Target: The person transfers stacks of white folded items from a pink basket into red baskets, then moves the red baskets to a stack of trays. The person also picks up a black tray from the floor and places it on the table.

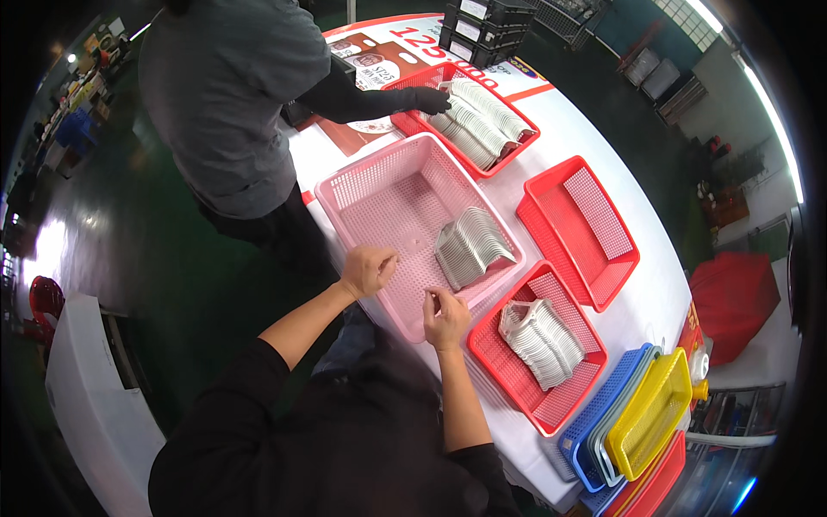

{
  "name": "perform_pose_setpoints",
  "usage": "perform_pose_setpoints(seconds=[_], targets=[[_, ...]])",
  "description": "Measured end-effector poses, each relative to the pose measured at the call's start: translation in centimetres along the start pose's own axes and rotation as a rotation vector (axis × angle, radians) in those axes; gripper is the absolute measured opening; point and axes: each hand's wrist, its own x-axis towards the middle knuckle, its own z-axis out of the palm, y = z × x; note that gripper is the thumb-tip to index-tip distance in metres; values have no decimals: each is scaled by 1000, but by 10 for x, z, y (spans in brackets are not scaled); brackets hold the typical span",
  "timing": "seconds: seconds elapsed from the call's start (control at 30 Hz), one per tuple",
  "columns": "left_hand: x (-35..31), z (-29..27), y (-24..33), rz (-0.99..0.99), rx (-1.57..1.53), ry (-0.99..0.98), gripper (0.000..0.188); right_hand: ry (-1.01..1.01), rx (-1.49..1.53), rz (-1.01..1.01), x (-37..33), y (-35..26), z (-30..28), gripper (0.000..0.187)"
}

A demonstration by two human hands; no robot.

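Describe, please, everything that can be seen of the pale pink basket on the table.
The pale pink basket is rectangular and open-topped, with many small holes in its walls and floor; it looks like plastic. It stands upright on the white-covered table, set at a slant. A row of nested, grey-white pieces lies inside, toward its right side. The left hand and right hand are at its near part; whether they touch it is unclear.

stacked black crates point(484, 33), yellow basket point(650, 415), blue basket point(596, 415), red cover point(734, 303)
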Motion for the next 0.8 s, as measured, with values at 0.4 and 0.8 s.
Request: perform_pose_setpoints(seconds=[0.4, 0.8], targets=[[-1, 2, -1, -45, 14, -18, 8, 3, 25, 9, 1, -1, 0, 8], [1, 2, -4, -39, 112, -138, 11, -21, 0, -7, -3, 2, -1, 10]])
